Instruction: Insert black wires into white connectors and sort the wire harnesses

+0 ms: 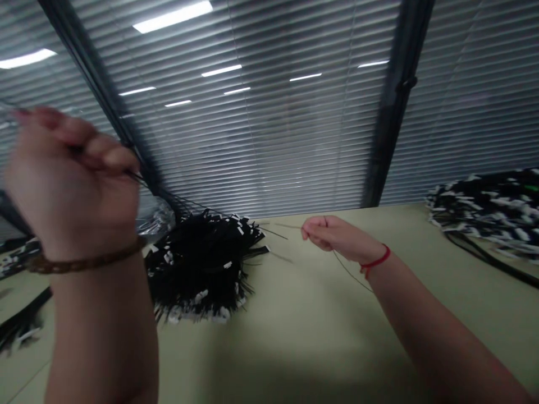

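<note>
My left hand (78, 179) is raised close to the camera at the left, blurred, its fingers curled shut on thin black wires (179, 198). These run from the fist down to the right, above a pile of black wires (197, 258) with white ends or tags. Lower and further away, my right hand (328, 233) pinches a thin dark wire (351, 274). One part of that wire hangs below the hand towards the wrist; a short pale length points left from the fingertips. The right hand is over the table, to the right of the pile and apart from it.
A pale yellow-green table (295, 325) stretches below both hands. Another heap of black wires with white ends (488, 213) lies at the right. More black strands (27, 320) are at the left edge. Blinds behind glass (286, 129) rise behind the table, beside crumpled clear plastic (158, 219).
</note>
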### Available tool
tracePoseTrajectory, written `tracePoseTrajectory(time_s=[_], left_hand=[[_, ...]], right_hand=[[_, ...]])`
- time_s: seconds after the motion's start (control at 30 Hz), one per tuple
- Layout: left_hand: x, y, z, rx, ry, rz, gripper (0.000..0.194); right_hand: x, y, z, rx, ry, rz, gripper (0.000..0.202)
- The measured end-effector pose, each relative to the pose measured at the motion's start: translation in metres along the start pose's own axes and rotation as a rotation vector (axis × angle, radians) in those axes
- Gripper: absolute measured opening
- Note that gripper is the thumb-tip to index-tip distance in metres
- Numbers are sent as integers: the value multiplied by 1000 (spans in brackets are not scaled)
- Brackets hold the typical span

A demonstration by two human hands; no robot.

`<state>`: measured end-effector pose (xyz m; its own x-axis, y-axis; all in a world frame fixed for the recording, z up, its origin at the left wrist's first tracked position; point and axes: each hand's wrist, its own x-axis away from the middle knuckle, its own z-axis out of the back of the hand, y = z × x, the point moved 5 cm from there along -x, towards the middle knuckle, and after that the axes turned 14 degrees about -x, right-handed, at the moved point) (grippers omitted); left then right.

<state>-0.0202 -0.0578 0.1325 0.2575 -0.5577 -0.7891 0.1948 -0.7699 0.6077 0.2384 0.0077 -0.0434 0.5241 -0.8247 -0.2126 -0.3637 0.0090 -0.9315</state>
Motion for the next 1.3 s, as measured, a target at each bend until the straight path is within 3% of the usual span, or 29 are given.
tracePoseTrajectory(time_s=[0.07,0.13,0.2,0.27,0.37,0.57,0.67,0.73,0.8,0.9,1.0,1.1,1.17,1.23,1.3], left_hand=[[35,-19,-39,278,-201,290,42],[77,-38,-77,240,-353,419,24],[107,-56,-101,193,-375,461,16],[121,-67,-112,201,-363,446,21],[120,-70,-113,276,-331,383,27],[105,-75,-111,198,-333,349,23],[92,-76,-111,39,-304,124,26],[88,-76,-118,-80,-417,-26,26],[88,-78,-128,-174,-569,-88,24],[87,-84,-135,-226,-601,-71,21],[94,-93,-139,-78,-571,40,22],[124,-103,-148,43,-731,265,33],[152,-105,-150,-31,-867,346,34],[171,-102,-142,-129,-904,335,31],[180,-95,-128,-164,-900,307,32]], right_hand=[[-1,-10,-6,-56,96,133,24],[1,-18,-22,-101,154,254,23],[6,-21,-42,-93,159,341,23],[11,-20,-59,-8,129,388,25],[16,-13,-69,142,98,387,28],[14,-4,-57,258,82,246,36],[16,-18,-39,462,242,437,42],[16,-28,-32,533,295,574,42],[9,-30,-33,449,204,583,42],[-5,-28,-40,152,90,472,45],[-15,-25,-45,-72,123,307,48],[-15,-38,-45,-179,246,401,47],[-10,-50,-41,-251,321,526,48],[-6,-55,-38,-320,290,521,52],[-5,-52,-38,-389,172,396,56]])
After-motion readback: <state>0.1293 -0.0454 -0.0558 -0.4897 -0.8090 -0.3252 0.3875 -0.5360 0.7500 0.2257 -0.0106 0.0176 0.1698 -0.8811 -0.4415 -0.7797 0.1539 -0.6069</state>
